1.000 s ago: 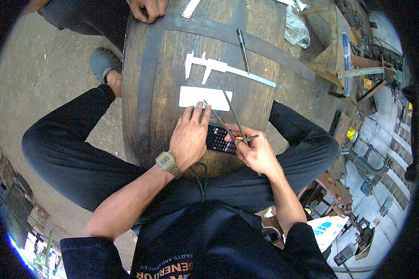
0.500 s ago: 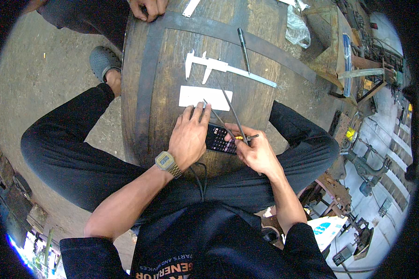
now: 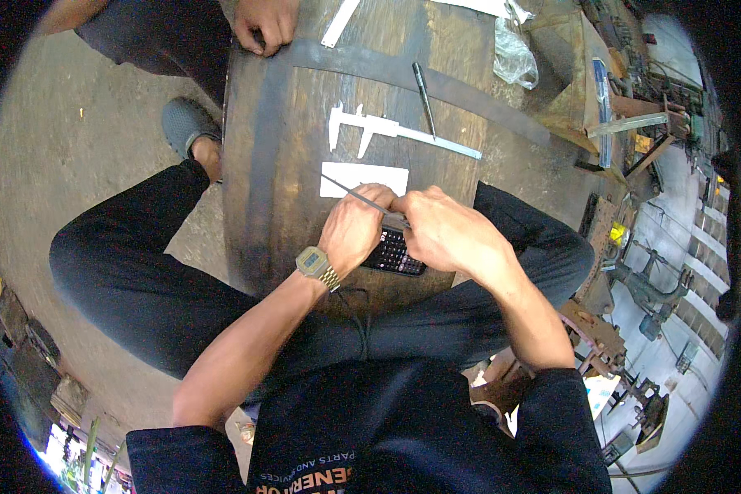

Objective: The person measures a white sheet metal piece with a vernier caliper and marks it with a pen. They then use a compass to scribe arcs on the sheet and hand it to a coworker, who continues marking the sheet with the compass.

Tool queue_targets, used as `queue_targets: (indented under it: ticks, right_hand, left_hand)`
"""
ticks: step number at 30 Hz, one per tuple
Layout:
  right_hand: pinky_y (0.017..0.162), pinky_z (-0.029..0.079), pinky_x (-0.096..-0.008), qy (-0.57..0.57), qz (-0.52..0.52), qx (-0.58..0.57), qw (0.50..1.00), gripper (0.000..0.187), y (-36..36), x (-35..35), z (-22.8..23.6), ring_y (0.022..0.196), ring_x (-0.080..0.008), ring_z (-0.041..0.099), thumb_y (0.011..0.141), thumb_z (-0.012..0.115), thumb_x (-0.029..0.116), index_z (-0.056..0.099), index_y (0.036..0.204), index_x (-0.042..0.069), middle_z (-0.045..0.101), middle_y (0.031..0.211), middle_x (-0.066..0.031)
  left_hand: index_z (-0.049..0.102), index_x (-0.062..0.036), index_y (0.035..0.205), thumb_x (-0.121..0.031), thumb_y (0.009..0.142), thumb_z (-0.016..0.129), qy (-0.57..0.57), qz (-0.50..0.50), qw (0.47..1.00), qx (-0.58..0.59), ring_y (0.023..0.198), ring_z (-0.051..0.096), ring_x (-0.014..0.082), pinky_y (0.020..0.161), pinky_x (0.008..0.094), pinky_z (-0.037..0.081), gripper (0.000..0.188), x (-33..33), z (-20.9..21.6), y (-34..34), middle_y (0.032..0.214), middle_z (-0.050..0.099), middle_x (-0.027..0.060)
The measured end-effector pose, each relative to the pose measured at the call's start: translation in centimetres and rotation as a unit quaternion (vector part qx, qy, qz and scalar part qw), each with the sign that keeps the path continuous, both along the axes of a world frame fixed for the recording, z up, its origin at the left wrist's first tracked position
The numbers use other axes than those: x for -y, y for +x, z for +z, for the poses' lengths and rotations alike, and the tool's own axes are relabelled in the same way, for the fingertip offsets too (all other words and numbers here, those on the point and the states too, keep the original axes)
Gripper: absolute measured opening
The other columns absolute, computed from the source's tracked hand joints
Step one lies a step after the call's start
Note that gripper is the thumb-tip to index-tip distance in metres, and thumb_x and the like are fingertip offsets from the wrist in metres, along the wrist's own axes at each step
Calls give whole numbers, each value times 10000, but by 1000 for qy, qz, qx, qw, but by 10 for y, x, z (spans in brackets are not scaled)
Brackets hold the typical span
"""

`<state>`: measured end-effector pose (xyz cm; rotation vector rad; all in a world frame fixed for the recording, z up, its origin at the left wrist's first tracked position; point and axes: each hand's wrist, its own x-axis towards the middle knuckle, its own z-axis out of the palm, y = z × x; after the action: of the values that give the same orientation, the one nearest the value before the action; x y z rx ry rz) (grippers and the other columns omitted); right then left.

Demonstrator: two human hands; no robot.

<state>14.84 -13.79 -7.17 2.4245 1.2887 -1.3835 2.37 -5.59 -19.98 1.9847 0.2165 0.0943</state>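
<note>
My right hand [image 3: 449,226] is closed around a steel pair of dividers [image 3: 350,191], one thin leg of which slants up and left over the fingers of my left hand [image 3: 356,221]. The other leg is hidden. My left hand is closed too, its fingertips meeting the right hand at the dividers. Under both hands lies a black calculator [image 3: 397,253], partly covered. Just beyond them is a white rectangular card [image 3: 362,176]. Farther off rests a vernier caliper [image 3: 395,130], its jaws apart.
All this lies on a dark wooden top [image 3: 263,189] with a metal band. A black pen [image 3: 424,99], a white strip [image 3: 340,23] and a clear plastic bag [image 3: 514,58] are at its far side. Another person's hand [image 3: 265,25] rests at the far left edge. Metal frames [image 3: 634,123] stand right.
My left hand has left the card and drawn in to the right hand. The right hand has turned over, and the dividers now lie lower, with one leg across my left fingers.
</note>
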Motion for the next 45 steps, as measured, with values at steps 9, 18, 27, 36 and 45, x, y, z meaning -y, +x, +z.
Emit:
queue_targets:
  ticks: [9, 18, 27, 36, 45]
  right_hand:
    - [811, 544, -528, 41, -36, 86, 995, 203, -7, 4, 69, 896, -467, 667, 851, 680, 130, 646, 978, -25, 676, 956, -264]
    - [686, 593, -505, 181, 104, 152, 966, 122, -20, -1, 43, 718, -437, 707, 791, 607, 51, 668, 808, -53, 679, 790, -279]
    - [728, 592, -487, 118, 27, 151, 981, 98, -9, 1, 34, 739, -437, 701, 807, 630, 45, 691, 811, -32, 658, 694, -263]
    - [718, 597, -497, 128, 38, 149, 980, 123, -9, -6, 35, 759, -439, 713, 743, 618, 20, 674, 767, -87, 654, 729, -306]
    - [732, 583, -516, 127, 61, 125, 982, 140, 21, -11, 36, 747, -453, 696, 796, 663, 83, 716, 825, -43, 662, 736, -298]
  left_hand:
    - [642, -28, 1000, 13, 793, 570, 35, 34, 998, 28, 937, 659, 362, 832, 458, 534, 223, -3, -13, 1, 968, 678, 161]
    - [642, -26, 969, 46, 790, 554, -20, 78, 995, 56, 889, 659, 387, 781, 476, 532, 212, -3, -11, -3, 911, 667, 174]
    - [656, -22, 1093, 65, 810, 507, 36, 48, 998, -22, 992, 654, 400, 856, 476, 541, 331, -2, -14, -3, 1055, 680, 212]
    - [537, 142, 1148, 23, 840, 634, 56, 265, 948, -168, 1102, 542, 477, 972, 517, 436, 344, -10, -19, -17, 1151, 549, 322]
    - [555, 90, 1125, -35, 832, 692, 87, 318, 931, -158, 1085, 543, 426, 960, 494, 428, 347, -4, -26, -10, 1133, 558, 273]
